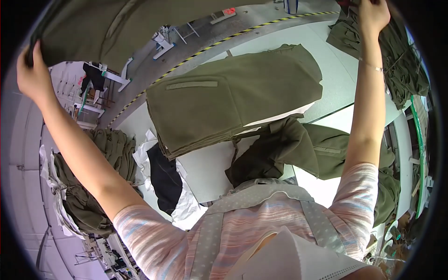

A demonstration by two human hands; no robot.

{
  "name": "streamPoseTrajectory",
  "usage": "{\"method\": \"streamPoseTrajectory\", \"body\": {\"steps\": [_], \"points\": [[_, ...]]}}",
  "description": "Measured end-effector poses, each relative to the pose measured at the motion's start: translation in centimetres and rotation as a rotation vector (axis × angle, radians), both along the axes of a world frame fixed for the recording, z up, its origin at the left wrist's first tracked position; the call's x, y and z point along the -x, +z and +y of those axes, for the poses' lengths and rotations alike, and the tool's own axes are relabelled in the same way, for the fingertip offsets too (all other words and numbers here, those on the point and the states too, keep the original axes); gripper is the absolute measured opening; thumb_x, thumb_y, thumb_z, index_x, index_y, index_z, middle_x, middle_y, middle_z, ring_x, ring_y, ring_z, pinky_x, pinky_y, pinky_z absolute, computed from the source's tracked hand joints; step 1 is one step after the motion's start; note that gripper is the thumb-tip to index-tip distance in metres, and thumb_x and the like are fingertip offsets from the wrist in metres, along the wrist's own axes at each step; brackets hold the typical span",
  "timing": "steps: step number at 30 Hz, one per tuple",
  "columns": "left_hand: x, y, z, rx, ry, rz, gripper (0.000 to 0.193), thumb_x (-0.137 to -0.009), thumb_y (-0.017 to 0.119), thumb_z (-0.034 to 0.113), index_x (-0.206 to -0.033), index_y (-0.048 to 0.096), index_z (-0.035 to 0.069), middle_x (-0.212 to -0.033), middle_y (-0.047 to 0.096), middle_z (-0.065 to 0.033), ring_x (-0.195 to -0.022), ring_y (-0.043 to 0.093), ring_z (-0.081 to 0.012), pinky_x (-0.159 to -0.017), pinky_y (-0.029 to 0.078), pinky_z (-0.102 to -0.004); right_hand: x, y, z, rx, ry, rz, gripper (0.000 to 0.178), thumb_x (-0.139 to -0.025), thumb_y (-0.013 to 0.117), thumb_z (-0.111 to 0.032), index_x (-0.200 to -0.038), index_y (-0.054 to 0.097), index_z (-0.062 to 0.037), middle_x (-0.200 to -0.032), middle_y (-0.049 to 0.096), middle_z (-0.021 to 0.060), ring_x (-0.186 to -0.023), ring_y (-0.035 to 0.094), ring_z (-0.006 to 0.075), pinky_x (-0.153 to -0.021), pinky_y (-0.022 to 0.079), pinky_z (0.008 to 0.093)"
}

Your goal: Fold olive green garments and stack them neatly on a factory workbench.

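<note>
Both my arms are stretched wide and raised. My left hand (33, 74) is closed on the edge of a large olive fabric piece (140, 28), which spans the top of the picture and runs out of view. At the upper right, my right hand (374, 17) is closed at the picture's edge, its fingertips partly cut off; the cloth appears to stretch across to it. Between my arms, a neat stack of olive fabric pieces (200, 109) lies flat on the table, its top piece bearing a narrow pocket welt (191, 85). Nearer me sits a crumpled olive garment piece (275, 149).
Bundled olive cloth (88, 196) stands at the left, and more is heaped at the far right (403, 70). Black cloth (164, 179) lies on white paper (186, 205) by the pale table (205, 172). Beyond, yellow-black tape (224, 39) marks the floor near metal stands (163, 42).
</note>
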State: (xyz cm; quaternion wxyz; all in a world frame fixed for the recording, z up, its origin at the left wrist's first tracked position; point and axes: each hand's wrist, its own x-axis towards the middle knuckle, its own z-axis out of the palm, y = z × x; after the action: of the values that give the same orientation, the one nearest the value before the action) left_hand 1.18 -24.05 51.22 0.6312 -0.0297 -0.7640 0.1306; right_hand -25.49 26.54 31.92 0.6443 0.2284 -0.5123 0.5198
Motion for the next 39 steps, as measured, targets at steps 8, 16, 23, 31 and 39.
{"method": "streamPoseTrajectory", "body": {"steps": [8,16,23,31,39], "points": [[-8.9,-23.5,5.7,-0.194,-0.046,-0.589,0.034,-0.063,0.047,-0.015,-0.090,0.055,0.004,-0.112,0.064,-0.0080,-0.114,0.056,-0.0266,-0.101,0.037,-0.0428,-2.9,-22.0,0.2,-0.461,0.264,-0.662,0.046,-0.065,0.041,0.022,-0.097,0.064,-0.0007,-0.117,0.063,0.0079,-0.114,0.056,0.0201,-0.098,0.042,0.0305],[-13.4,-34.1,8.5,-0.292,0.161,-0.888,0.038,-0.064,0.050,-0.012,-0.096,0.055,0.007,-0.113,0.063,-0.0035,-0.117,0.053,-0.0230,-0.106,0.027,-0.0490,-7.1,-31.1,0.0,-0.821,0.119,-0.893,0.038,-0.065,0.048,0.015,-0.090,0.068,-0.0065,-0.111,0.066,0.0018,-0.104,0.060,0.0229,-0.087,0.050,0.0300],[-10.4,-31.1,10.8,-0.502,0.179,-1.243,0.042,-0.079,0.061,0.018,-0.119,0.050,0.014,-0.137,0.044,-0.0083,-0.135,0.029,-0.0312,-0.106,0.016,-0.0620,-9.2,-29.2,2.0,-1.063,-0.041,-0.973,0.041,-0.066,0.057,0.009,-0.098,0.069,-0.0146,-0.119,0.060,-0.0006,-0.103,0.057,0.0215,-0.082,0.051,0.0327],[-1.0,-38.1,2.7,-0.402,0.374,-1.081,0.062,-0.090,0.050,0.048,-0.144,0.025,0.031,-0.152,0.017,-0.0107,-0.139,0.014,-0.0386,-0.103,0.014,-0.0672,-15.2,-32.4,1.8,-0.853,-0.104,-1.144,0.026,-0.081,0.058,-0.002,-0.103,0.067,-0.0138,-0.102,0.064,0.0041,-0.086,0.059,0.0179,-0.073,0.051,0.0284],[-3.2,-37.2,11.8,-0.240,-0.011,-0.848,0.034,-0.085,0.054,0.016,-0.118,0.058,0.013,-0.125,0.051,-0.0130,-0.119,0.044,-0.0331,-0.094,0.037,-0.0513,-32.6,-37.9,2.5,-0.375,0.328,-1.598,0.020,-0.088,0.058,-0.020,-0.104,0.065,-0.0093,-0.082,0.066,0.0110,-0.059,0.059,0.0225,-0.058,0.049,0.0291]]}}
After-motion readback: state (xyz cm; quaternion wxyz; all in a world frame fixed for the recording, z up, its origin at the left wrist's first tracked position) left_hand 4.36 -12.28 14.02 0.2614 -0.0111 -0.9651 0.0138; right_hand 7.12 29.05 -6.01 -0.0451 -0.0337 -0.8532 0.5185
